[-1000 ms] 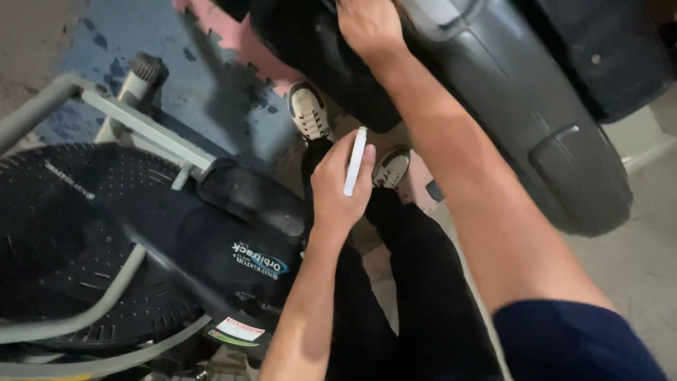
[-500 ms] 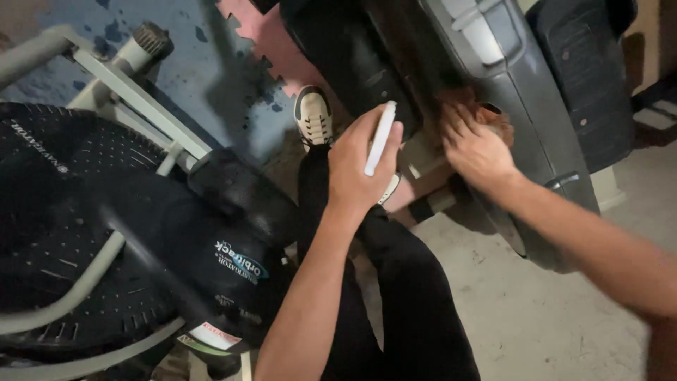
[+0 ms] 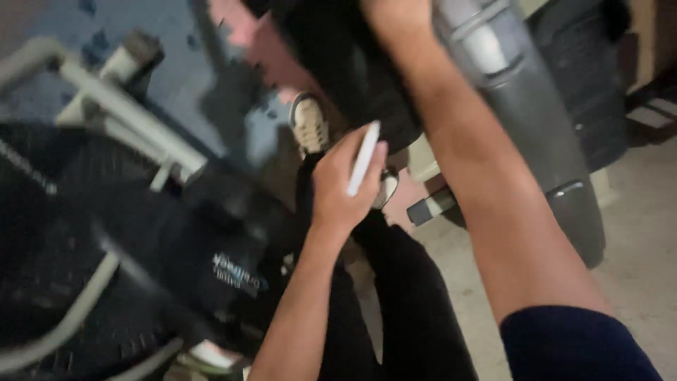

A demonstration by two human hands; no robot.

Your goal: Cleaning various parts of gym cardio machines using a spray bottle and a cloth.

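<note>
My left hand [image 3: 340,185] is closed around a slim white pen-like stick [image 3: 364,158], held upright over my black-trousered legs [image 3: 412,296]. My right arm crosses the picture from the lower right. My right hand [image 3: 395,15] is at the top edge, against the dark part of a large grey machine housing [image 3: 525,99]. Its fingers are cut off by the frame. Just beyond the left hand, a beige shoe [image 3: 309,125] rests on the floor.
An exercise machine with a black mesh fan wheel [image 3: 49,233], pale grey frame tubes [image 3: 120,113] and a black shroud [image 3: 233,247] fills the left. Blue and pink floor mats [image 3: 211,77] lie behind it. Concrete floor [image 3: 635,233] shows at right.
My right hand has gone from the middle of the grey housing up to the top edge. The left hand with the white stick stays about where it was. The picture is blurrier.
</note>
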